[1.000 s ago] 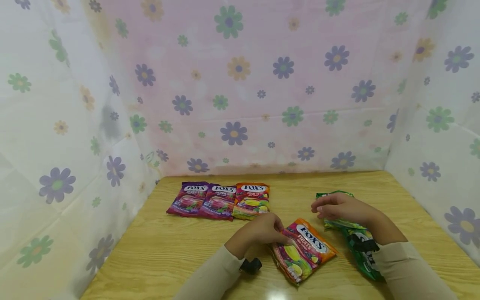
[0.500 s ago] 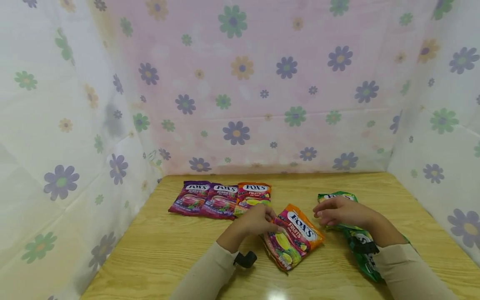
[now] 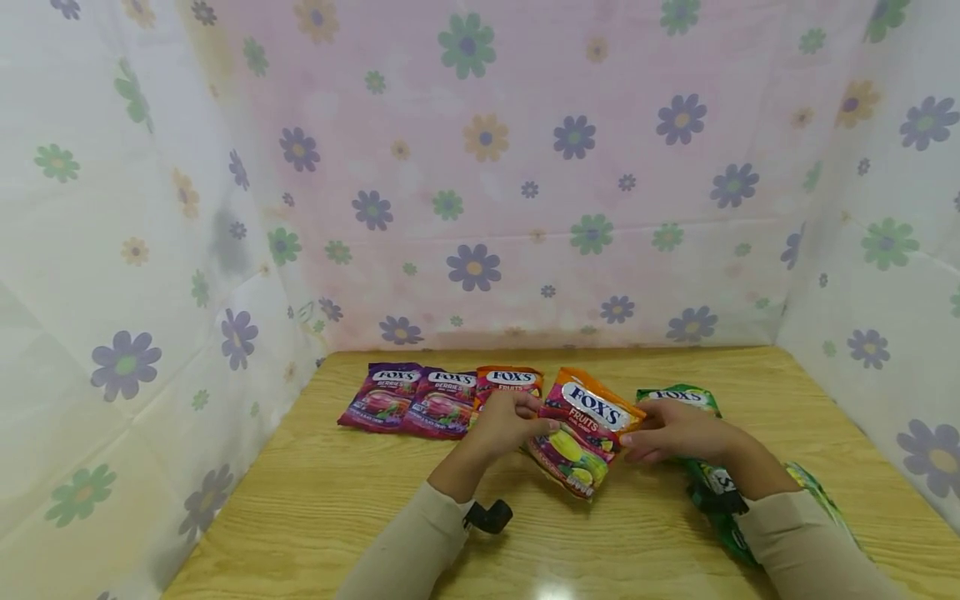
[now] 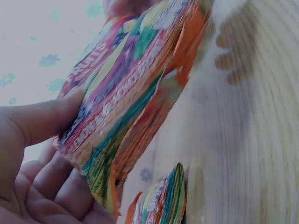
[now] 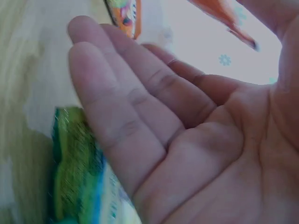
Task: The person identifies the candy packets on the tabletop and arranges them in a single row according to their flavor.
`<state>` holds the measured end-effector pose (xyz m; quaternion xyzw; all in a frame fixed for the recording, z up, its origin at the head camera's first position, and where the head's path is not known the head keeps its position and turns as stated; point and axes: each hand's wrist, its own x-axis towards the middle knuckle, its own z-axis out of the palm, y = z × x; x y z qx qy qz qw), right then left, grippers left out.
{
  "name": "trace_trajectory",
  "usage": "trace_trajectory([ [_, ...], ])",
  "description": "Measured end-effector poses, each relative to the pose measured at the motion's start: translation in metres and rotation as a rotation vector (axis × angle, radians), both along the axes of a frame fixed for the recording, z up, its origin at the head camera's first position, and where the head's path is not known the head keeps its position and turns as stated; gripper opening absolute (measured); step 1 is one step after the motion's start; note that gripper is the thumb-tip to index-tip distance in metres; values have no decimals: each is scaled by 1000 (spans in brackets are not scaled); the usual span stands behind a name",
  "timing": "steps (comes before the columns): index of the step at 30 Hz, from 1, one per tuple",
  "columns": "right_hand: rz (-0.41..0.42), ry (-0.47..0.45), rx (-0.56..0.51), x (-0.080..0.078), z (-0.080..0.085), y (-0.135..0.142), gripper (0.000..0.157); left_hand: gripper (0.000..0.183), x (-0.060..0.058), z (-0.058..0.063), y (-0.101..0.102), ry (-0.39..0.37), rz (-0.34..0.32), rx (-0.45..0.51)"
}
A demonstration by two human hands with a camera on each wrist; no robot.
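Note:
My left hand (image 3: 504,429) pinches an orange FOX'S Fruits candy bag (image 3: 581,433) at its left side, thumb on the front, fingers behind. The bag is tilted and raised over the table; its layered lower edge shows in the left wrist view. My right hand (image 3: 678,429) is at the bag's right corner. In the right wrist view its fingers (image 5: 149,88) are loosely extended, with the orange bag corner (image 5: 224,14) beyond them. A green FOX'S bag (image 3: 678,396) lies partly hidden behind the right hand.
Two purple FOX'S Berries bags (image 3: 384,400) and another orange Fruits bag (image 3: 504,379) lie in a row at the back left of the wooden table (image 3: 300,517). More green bags (image 3: 813,483) lie around my right forearm. A flowered cloth (image 3: 480,217) encloses the table's back and sides.
My left hand has raised the orange candy bag and carried it toward the back, turning it more upright. The right hand has shifted slightly toward the bag's right corner.

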<state>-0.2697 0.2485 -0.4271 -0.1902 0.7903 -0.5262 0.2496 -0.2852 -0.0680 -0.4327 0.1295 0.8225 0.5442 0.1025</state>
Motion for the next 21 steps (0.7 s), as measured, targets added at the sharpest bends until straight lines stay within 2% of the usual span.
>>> trace_trajectory([
  [6,-40,0,-11,0,-7,-15,66,30,2,1,5,8,58,129],
  [12,-81,29,-71,-1,-9,-23,60,28,3,0,9,46,115,231],
  [17,-134,80,-131,-1,-9,-25,49,32,4,-1,13,76,137,241],
  [21,-199,103,-153,-2,-10,-27,46,41,5,-3,14,88,115,245],
])
